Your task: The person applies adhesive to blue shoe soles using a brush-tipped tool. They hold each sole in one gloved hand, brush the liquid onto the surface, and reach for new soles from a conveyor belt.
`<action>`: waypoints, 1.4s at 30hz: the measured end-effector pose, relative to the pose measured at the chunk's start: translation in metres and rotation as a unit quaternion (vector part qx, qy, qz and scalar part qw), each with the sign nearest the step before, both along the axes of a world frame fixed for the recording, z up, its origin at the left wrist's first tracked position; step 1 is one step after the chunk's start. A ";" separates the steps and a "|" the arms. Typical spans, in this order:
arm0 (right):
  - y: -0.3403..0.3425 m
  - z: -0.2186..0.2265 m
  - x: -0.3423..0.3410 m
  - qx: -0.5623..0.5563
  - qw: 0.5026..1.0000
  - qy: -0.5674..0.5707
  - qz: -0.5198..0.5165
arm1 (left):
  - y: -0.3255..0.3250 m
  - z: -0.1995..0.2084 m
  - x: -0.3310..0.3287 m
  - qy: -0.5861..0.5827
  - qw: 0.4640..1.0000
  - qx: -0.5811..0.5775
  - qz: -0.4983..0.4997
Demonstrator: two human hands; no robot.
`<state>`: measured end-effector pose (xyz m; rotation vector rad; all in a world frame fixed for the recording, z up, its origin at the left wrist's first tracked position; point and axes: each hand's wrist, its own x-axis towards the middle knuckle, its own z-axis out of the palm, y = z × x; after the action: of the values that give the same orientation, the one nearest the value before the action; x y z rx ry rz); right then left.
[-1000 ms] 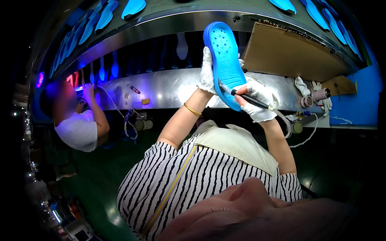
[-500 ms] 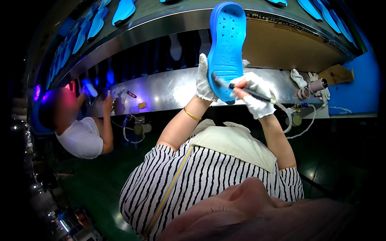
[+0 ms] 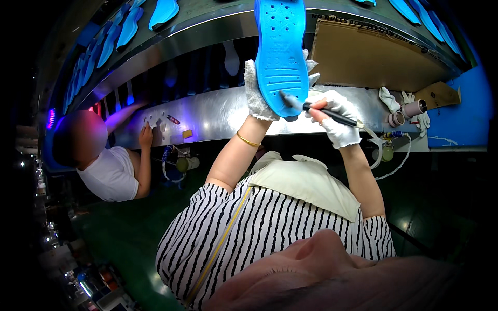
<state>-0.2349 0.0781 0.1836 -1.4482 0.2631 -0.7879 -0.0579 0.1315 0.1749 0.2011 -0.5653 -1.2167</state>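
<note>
A blue shoe sole (image 3: 282, 59) with holes and ridges is held up over the steel bench. My left hand (image 3: 258, 97), in a white knit glove, grips it from beneath, with the thumb along its left edge and fingertips showing past its right edge. In my right hand (image 3: 340, 132), gloved with some fingertips bare, is a black-handled brush (image 3: 337, 117) with a pale tube at its rear end. The brush's grey bristles touch the lower part of the sole.
Blue soles (image 3: 129, 28) lie along the conveyor (image 3: 207, 20) beyond the bench. A cardboard sheet (image 3: 363, 57) stands at right, near spare gloves (image 3: 387, 100) and rolls (image 3: 413, 108). At left, a co-worker (image 3: 111, 171) reaches over the bench, near a yellow block (image 3: 187, 133).
The sole has moved left and farther away, with its top now cut off by the picture's edge. The brush has shifted along its lower end. The co-worker's arm has reached toward the rack.
</note>
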 end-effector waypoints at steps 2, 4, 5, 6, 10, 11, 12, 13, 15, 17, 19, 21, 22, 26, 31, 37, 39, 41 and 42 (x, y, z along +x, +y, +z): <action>-0.004 -0.001 0.000 -0.096 0.995 0.024 0.000 | 0.001 0.001 0.003 0.002 1.000 -0.005 -0.003; -0.006 0.000 -0.001 -0.217 0.975 0.023 0.031 | 0.001 0.003 0.006 -0.003 1.000 -0.007 -0.010; -0.009 0.001 -0.001 -0.177 0.983 0.030 0.046 | 0.001 0.004 0.007 -0.009 1.000 -0.006 -0.014; -0.009 0.001 -0.001 -0.135 0.988 0.037 0.061 | 0.000 0.004 0.009 -0.018 1.000 0.002 -0.010; -0.015 0.003 -0.002 -0.094 0.995 0.012 0.044 | 0.000 0.005 0.013 0.005 0.998 -0.018 -0.066; -0.015 0.003 -0.002 -0.121 0.990 0.033 0.063 | -0.001 0.005 0.016 -0.002 0.998 -0.008 -0.057; -0.016 0.002 -0.003 -0.142 0.986 0.040 0.071 | -0.001 0.006 0.018 -0.010 0.998 -0.003 -0.065; -0.014 0.001 -0.005 -0.157 0.983 0.063 0.071 | -0.002 0.007 0.021 -0.019 0.997 0.003 -0.073; -0.012 0.000 -0.009 -0.133 0.983 0.087 0.089 | -0.004 0.008 0.024 0.085 0.982 -0.043 -0.162; -0.009 0.002 -0.012 -0.003 0.982 0.099 0.159 | -0.005 0.010 0.026 0.037 0.988 -0.034 -0.146; -0.007 0.006 -0.014 0.032 0.983 0.072 0.165 | -0.005 0.010 0.028 0.014 0.989 -0.024 -0.145; -0.007 0.013 -0.012 0.006 0.992 0.022 0.125 | -0.006 0.009 0.029 -0.011 0.989 0.012 -0.145; -0.007 0.017 -0.011 -0.001 0.994 0.029 0.107 | -0.006 0.009 0.030 -0.008 0.988 0.025 -0.152; -0.012 0.022 0.000 -0.245 0.967 0.049 0.043 | -0.013 0.006 0.032 -0.084 0.980 0.075 -0.163; -0.018 0.012 0.008 -0.273 0.957 0.046 0.080 | -0.021 0.013 0.038 -0.141 0.949 0.277 -0.048; -0.036 0.020 -0.002 -0.100 0.958 0.202 0.178 | -0.016 0.020 0.027 -0.248 0.906 0.336 -0.075; -0.043 0.025 -0.008 -0.100 0.953 0.231 0.172 | -0.018 0.021 0.024 -0.270 0.903 0.325 -0.079; -0.045 0.026 -0.009 -0.074 0.966 0.174 0.178 | -0.019 0.022 0.022 -0.281 0.894 0.337 -0.093; -0.045 0.025 -0.008 -0.061 0.973 0.136 0.177 | -0.019 0.021 0.022 -0.285 0.883 0.358 -0.103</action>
<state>-0.2430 0.0333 0.2084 -1.6623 0.1588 -0.3196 -0.0360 0.1129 0.1962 1.1842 -0.6255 -1.5431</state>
